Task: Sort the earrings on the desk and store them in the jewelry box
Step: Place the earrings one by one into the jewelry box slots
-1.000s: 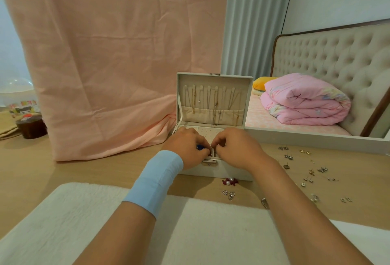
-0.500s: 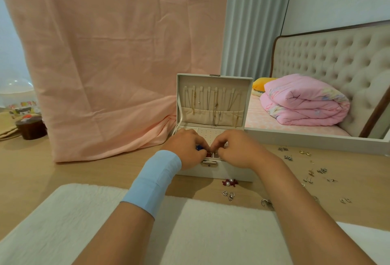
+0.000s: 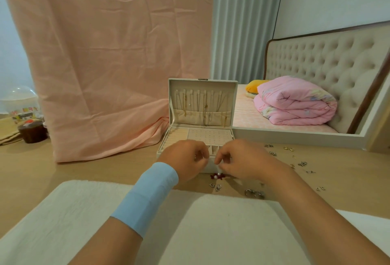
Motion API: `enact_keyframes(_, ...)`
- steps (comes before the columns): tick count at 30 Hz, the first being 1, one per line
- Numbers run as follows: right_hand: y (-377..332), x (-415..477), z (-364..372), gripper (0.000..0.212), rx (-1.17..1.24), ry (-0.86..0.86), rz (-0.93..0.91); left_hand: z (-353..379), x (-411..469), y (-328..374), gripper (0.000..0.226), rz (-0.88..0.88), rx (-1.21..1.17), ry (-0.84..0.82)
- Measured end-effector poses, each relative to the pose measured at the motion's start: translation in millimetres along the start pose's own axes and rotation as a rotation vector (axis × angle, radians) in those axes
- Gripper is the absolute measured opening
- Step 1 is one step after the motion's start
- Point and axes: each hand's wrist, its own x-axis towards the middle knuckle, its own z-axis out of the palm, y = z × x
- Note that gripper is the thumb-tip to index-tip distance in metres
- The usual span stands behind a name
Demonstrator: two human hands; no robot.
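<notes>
A cream jewelry box (image 3: 167,138) stands open on the wooden desk (image 3: 84,171), its lid upright with necklaces hanging inside. My left hand (image 3: 183,159), with a blue wristband, hovers before the box's front and pinches a small silver earring piece. My right hand (image 3: 238,159) is beside it with curled fingers; whether it holds anything is hidden. A red earring with a pearl (image 3: 217,177) lies just below my right fingertips. Small silver earrings (image 3: 215,186) lie in front, and several more earrings (image 3: 301,163) are scattered to the right.
A white towel (image 3: 190,226) covers the near desk under my forearms. A pink cloth (image 3: 109,64) hangs behind the box on the left. A white-framed mirror (image 3: 295,137) leans at the back right. A dark cup (image 3: 32,132) stands far left.
My hands were pressed together over the box's front compartments. They have now parted and drawn back toward me, uncovering the tray.
</notes>
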Motion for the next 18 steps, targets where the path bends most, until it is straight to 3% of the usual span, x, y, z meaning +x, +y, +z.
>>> enact_keyframes(6,-0.3,-12.0,21.7,0.036,-0.242,-0.036,-0.057,31.4,-16.0,2.2,0.027,0.004,0.098,-0.082)
enact_keyframes(18,7.9,-8.9,24.6,0.025,-0.218,-0.106,0.008,52.3,-10.0,4.1,0.033,0.202,0.193,-0.092)
